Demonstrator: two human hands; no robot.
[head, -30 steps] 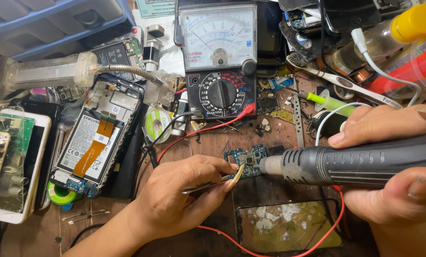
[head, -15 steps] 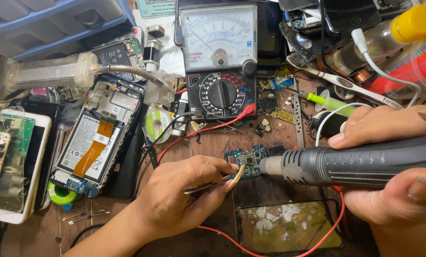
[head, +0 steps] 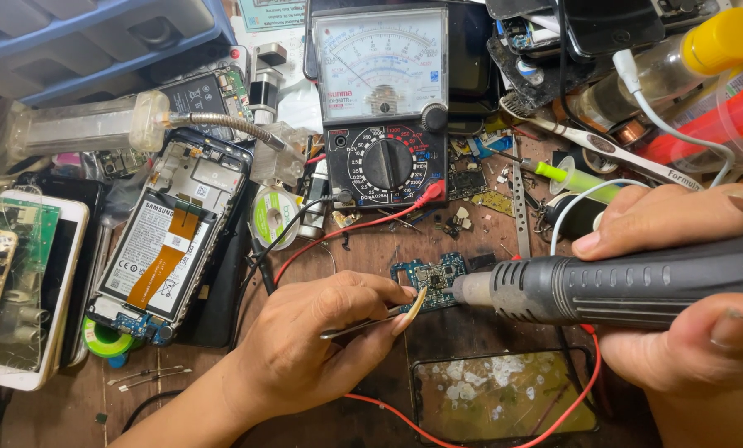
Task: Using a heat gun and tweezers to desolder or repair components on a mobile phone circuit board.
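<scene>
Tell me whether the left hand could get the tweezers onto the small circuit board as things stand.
Probably yes: the left hand holds the tweezers with tips at the board's edge. Only the hot-air tool's nozzle, in the right hand, crowds the other side.

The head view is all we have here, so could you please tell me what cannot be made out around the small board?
- Tweezers tips: hidden by the left hand thumb, so what they grip is unclear.
- Small board: its right edge is behind the hot-air tool nozzle; its parts are too small to tell.
- Right hand: cut off by the right frame edge.
- Red wire: runs under the hands, off the bottom edge.
</scene>
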